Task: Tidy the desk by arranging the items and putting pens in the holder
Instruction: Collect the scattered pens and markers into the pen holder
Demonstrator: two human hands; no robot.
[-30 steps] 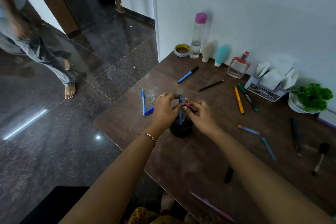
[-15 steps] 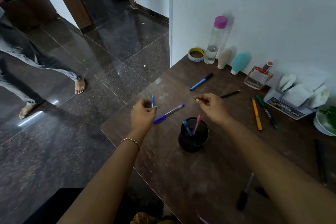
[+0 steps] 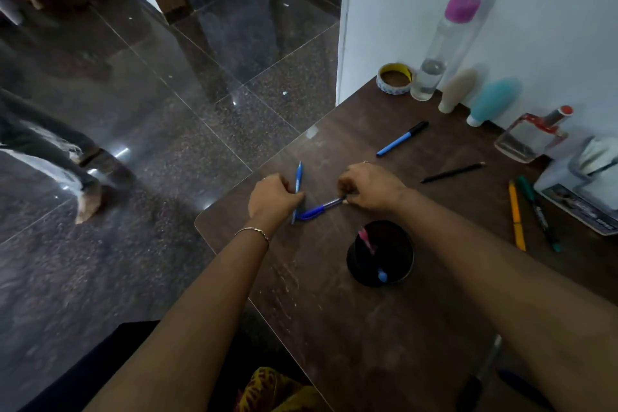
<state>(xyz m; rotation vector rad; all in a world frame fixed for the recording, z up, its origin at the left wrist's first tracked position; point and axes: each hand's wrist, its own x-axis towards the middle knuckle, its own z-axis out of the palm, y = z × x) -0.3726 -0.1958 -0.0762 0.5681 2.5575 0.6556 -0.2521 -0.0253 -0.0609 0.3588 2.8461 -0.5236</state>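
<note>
Head view: left hand (image 3: 274, 198) grips light-blue pen (image 3: 298, 174), right hand (image 3: 372, 187) pinches dark-blue pen (image 3: 317, 211).

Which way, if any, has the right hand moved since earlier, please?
Yes: the right hand went from above the holder to the dark blue pen beyond-left of it.

dark brown desk (image 3: 334, 328), black pen holder (image 3: 355, 264) right of centre, light blue pen (image 3: 298, 174) and dark blue pen (image 3: 314, 211) at centre, markers (image 3: 516, 217) and pencil (image 3: 451, 173) right, bottles (image 3: 434, 53) upper right
</note>
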